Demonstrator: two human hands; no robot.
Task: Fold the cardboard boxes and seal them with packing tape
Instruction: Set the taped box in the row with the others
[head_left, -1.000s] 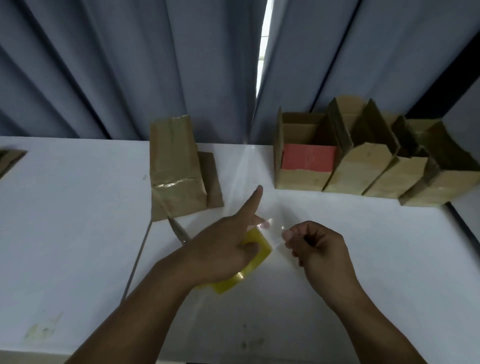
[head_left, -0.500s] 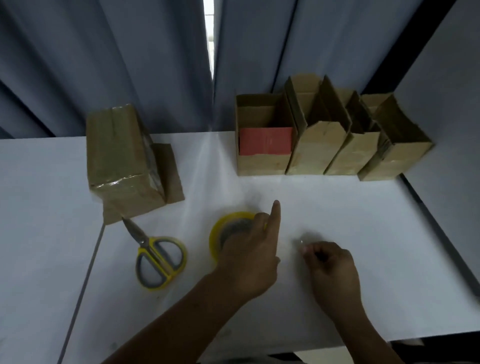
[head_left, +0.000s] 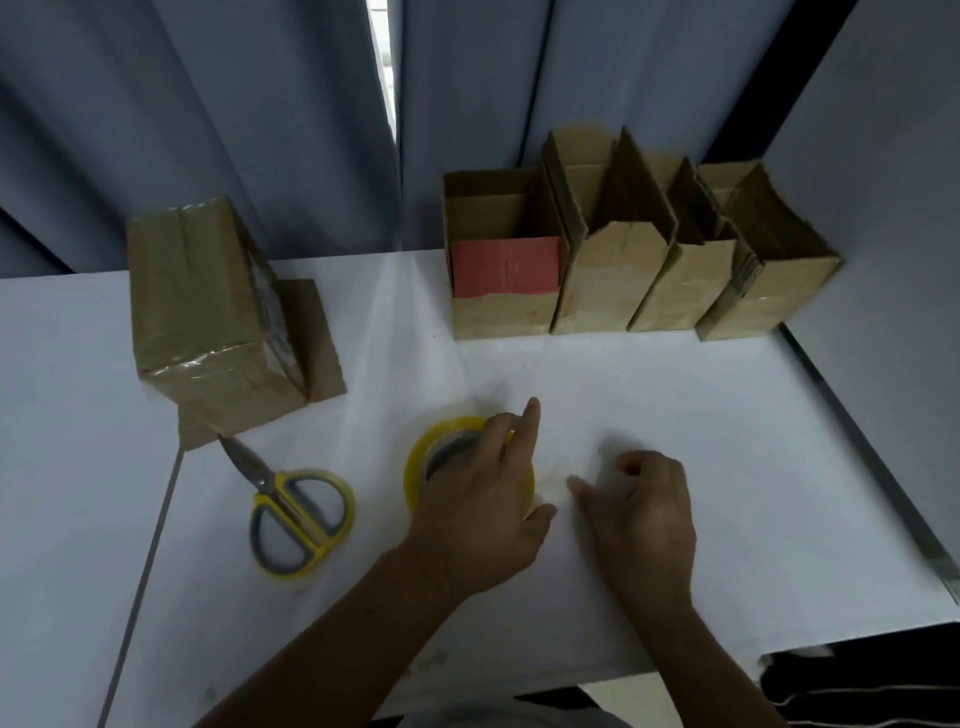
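Note:
A yellow roll of packing tape lies flat on the white table. My left hand rests on top of it and grips it, index finger stretched out. My right hand is just to its right with the fingers pinched on the clear loose end of the tape, low against the table. A taped-up cardboard box stands at the back left on a flat piece of cardboard. Several open-topped boxes line the back right; the leftmost has a red label.
Yellow-handled scissors lie left of the tape, blades pointing at the sealed box. Grey curtains hang behind the table. The table's right edge runs diagonally; its near edge is just below my forearms.
The tape roll has come down from a tilted hold to lie flat on the table under my left hand. The view has tilted down, bringing the scissors into sight.

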